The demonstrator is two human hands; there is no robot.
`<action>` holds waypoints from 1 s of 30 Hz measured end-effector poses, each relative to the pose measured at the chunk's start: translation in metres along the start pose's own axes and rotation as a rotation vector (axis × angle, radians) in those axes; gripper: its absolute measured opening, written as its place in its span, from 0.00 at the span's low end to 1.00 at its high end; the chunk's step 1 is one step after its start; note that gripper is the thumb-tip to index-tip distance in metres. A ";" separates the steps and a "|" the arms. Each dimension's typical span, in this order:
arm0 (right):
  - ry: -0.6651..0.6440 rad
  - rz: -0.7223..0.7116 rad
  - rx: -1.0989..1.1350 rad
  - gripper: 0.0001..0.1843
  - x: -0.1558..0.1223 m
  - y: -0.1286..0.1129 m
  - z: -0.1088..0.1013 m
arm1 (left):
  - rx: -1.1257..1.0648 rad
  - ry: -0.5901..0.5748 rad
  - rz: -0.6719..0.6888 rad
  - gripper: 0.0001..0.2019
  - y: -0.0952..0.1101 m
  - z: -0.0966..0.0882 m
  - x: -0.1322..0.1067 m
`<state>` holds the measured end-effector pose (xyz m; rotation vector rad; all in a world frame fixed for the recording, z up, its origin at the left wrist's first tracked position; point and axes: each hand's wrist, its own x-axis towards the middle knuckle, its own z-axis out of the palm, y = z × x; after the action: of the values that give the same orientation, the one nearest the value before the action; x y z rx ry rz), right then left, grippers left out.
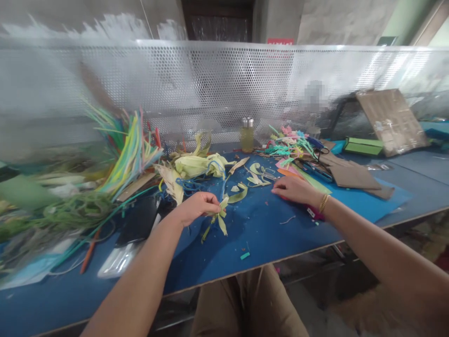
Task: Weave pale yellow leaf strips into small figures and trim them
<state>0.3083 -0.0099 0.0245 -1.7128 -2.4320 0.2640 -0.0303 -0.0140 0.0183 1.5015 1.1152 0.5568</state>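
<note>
My left hand (196,206) is closed in a pinch around a small bundle of yellow-green paper strips (219,217), held just above the blue table (266,238). My right hand (293,189) lies palm down on the table with its fingers stretched forward, resting on a pink sheet whose edge (317,214) shows by the wrist. A gold bracelet (323,203) circles that wrist. Loose yellow-green paper scraps (242,192) lie between and beyond the two hands.
A heap of coloured sticks and strips (129,154) fills the left side. A crumpled yellow-green paper pile (199,164), a small bottle (247,135), coloured cuttings (289,142), scissors (315,169), brown card (354,175) and a perforated metal screen (224,84) stand behind.
</note>
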 end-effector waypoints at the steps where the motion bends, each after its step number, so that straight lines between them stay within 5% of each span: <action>1: 0.040 0.082 -0.153 0.18 -0.006 0.002 0.000 | 0.002 -0.003 -0.001 0.09 -0.001 -0.001 0.001; 5: 0.082 0.327 -0.500 0.16 -0.020 0.002 0.008 | 0.000 -0.009 -0.002 0.09 -0.004 -0.004 0.001; 16: -0.083 0.381 -0.501 0.16 0.000 0.001 0.003 | 0.021 -0.017 0.019 0.09 -0.006 -0.009 0.004; 21: -0.092 0.292 -0.400 0.29 0.018 0.010 -0.005 | -0.017 -0.007 0.015 0.10 -0.003 -0.006 0.001; 26: -0.085 0.312 0.015 0.34 0.010 0.015 -0.047 | -0.060 -0.003 0.022 0.11 -0.005 -0.008 0.002; 30: -0.019 0.204 0.923 0.26 -0.045 -0.020 -0.042 | -0.044 0.002 0.035 0.10 -0.004 -0.010 0.003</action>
<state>0.3145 -0.0566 0.0691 -1.4637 -1.6620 1.1966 -0.0386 -0.0067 0.0159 1.4844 1.0739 0.6037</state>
